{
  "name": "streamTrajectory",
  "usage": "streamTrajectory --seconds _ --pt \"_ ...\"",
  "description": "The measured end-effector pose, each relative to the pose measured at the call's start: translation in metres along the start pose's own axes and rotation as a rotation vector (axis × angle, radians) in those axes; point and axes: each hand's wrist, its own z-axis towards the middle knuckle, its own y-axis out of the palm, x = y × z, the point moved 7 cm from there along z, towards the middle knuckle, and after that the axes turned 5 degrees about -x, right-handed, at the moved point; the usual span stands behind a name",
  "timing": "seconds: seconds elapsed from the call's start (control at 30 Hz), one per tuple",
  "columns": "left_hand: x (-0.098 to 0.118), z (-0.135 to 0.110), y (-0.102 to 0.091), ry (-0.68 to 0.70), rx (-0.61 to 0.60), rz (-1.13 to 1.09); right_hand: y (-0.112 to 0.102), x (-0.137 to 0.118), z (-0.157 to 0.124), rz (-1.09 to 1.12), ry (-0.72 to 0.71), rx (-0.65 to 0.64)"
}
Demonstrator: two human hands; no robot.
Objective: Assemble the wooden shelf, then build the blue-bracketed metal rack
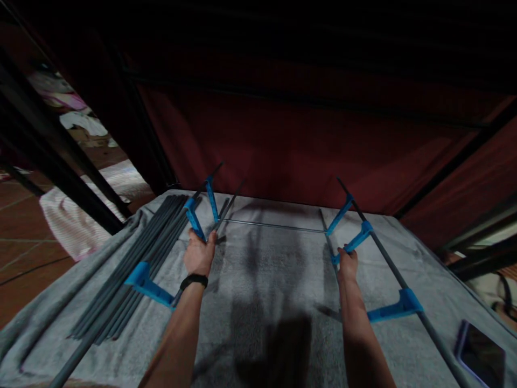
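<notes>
Grey blanket lay spread under everything. On it stood frame of grey rods, three blue brackets showing on each side. Bundle of rods lay at left. Left hand was closed around lower end of middle left bracket; right hand was clamped on middle right bracket. Phone lay near right rod. Black band circled left wrist.

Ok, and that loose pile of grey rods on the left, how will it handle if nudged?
Each rod in the pile is probably stiff: they run straight, with no visible sag. They look round and no tie shows, so they'd likely roll or splay apart. The soft-looking grey cloth underneath should damp that somewhat.
</notes>
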Motion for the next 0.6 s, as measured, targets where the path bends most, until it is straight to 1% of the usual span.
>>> streamTrajectory --seconds 0.07,0.13,0.33,0.43,0.5,0.6 --pt "-0.004 0.003 0.0 -0.049 0.021 -0.011 0.0 0.004 0.005 -0.019 0.047 0.01" --pt "-0.008 0.007 0.002 -0.073 0.025 -0.008 -0.001 0.005 0.006 -0.037 0.057 0.008" --pt "-0.019 0.024 0.011 -0.059 -0.034 0.012 -0.009 0.0 0.005 -0.09 0.026 -0.029" --pt "-0.022 0.03 0.011 -0.038 -0.039 -0.002 -0.015 -0.003 0.002 -0.118 0.018 -0.033" --pt "-0.023 0.027 0.006 -0.019 -0.03 -0.008 -0.021 -0.005 -0.002 -0.133 0.011 -0.028" --pt "-0.031 0.009 -0.01 -0.034 -0.009 -0.003 -0.032 -0.006 -0.012 -0.147 0.003 -0.036"
